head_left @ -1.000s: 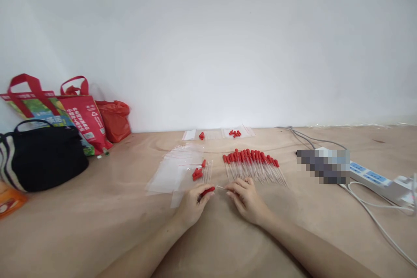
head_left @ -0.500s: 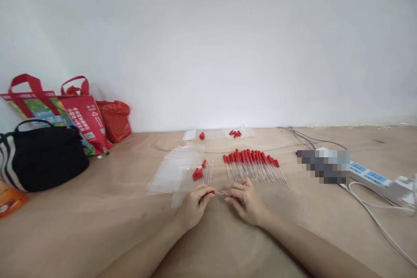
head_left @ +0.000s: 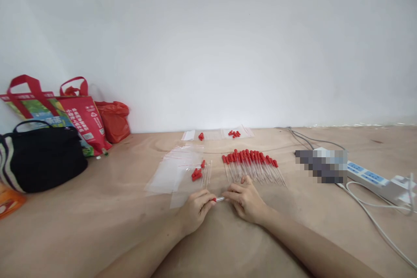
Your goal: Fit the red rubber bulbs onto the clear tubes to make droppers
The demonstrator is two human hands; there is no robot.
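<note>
My left hand [head_left: 195, 210] is closed on a red rubber bulb [head_left: 214, 200], only its end showing. A clear thin tube [head_left: 220, 199] runs from the bulb into the closed fingers of my right hand [head_left: 246, 202]. Beyond my right hand, several droppers with red bulbs [head_left: 250, 160] lie fanned side by side. Loose red bulbs [head_left: 196, 175] and several thin clear tubes [head_left: 206, 173] rest on clear plastic bags [head_left: 172, 169] beyond my left hand.
Near the wall, flat clear bags [head_left: 215, 134] hold more red bulbs and tubes. A black bag [head_left: 45, 156], shopping bags [head_left: 83, 117] and a red plastic bag [head_left: 114, 121] stand left. A power strip [head_left: 371, 177] and cables [head_left: 368, 210] lie right.
Both hands have come slightly nearer to me, with the bulb and tube between them. The tube's clear part now shows more plainly. The view has shifted slightly.
</note>
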